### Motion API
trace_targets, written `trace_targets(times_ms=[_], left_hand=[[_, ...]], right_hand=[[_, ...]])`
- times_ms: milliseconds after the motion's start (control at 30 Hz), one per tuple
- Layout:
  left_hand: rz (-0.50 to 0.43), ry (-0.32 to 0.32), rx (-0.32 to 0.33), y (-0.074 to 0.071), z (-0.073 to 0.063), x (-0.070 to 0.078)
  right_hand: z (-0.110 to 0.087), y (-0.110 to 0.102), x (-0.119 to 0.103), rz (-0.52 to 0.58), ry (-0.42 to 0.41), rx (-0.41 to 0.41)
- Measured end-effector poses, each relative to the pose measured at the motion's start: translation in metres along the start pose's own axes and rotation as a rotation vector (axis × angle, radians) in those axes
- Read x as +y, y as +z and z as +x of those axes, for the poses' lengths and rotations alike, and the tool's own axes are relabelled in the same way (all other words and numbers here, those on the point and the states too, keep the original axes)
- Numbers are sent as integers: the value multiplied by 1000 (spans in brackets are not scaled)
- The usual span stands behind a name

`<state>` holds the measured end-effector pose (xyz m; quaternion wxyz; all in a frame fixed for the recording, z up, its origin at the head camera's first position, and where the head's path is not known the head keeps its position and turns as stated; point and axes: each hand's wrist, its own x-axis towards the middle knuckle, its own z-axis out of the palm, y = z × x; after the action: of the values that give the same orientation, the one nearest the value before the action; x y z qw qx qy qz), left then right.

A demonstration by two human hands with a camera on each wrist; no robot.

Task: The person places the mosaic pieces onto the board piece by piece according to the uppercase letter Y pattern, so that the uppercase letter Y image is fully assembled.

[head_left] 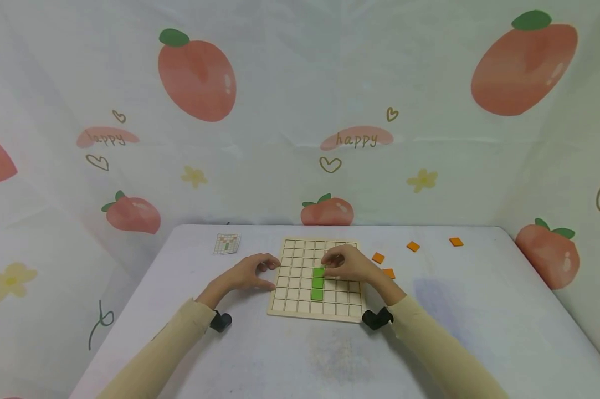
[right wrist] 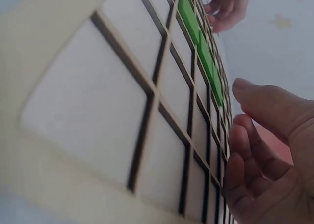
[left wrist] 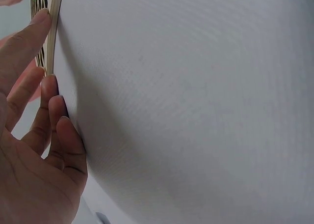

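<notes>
A square wooden grid board (head_left: 292, 309) lies on the table. In one column of its cells sit three green tiles (head_left: 317, 295), one above another; the right wrist view shows green tiles (right wrist: 210, 67) too. My left hand (head_left: 251, 272) is at the board's left edge, thumb and fingers spread apart, and in the left wrist view its fingertips touch the board's side (left wrist: 55, 32). Over the board, beside the uppermost green tile, hovers my right hand (head_left: 350, 265). The right wrist view shows a gap between its thumb (right wrist: 265, 98) and loosely bent fingers, with nothing visible between them.
To the board's right lie several orange tiles (head_left: 413, 246), the nearest (head_left: 389, 273) partly behind the right wrist. A small paper card (head_left: 227, 244) printed with a coloured grid lies at the back left. Behind the white table (head_left: 280, 360) hangs a fruit-patterned cloth (head_left: 280, 111).
</notes>
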<state>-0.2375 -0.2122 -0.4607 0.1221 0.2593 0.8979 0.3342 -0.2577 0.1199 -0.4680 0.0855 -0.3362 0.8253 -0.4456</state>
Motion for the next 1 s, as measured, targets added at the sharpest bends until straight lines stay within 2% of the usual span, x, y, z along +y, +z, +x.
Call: trace_targets(times_ms=[300, 767, 1000], left_hand=[[-1, -4, -2, 0, 0, -2], [-2, 30, -4, 1, 2, -7], [-3, 38, 2, 0, 2, -5]], right_hand=[[-16, -23, 3, 11, -12, 35], [-54, -61, 19, -15, 60, 73], [-78, -80, 27, 21, 145, 99]])
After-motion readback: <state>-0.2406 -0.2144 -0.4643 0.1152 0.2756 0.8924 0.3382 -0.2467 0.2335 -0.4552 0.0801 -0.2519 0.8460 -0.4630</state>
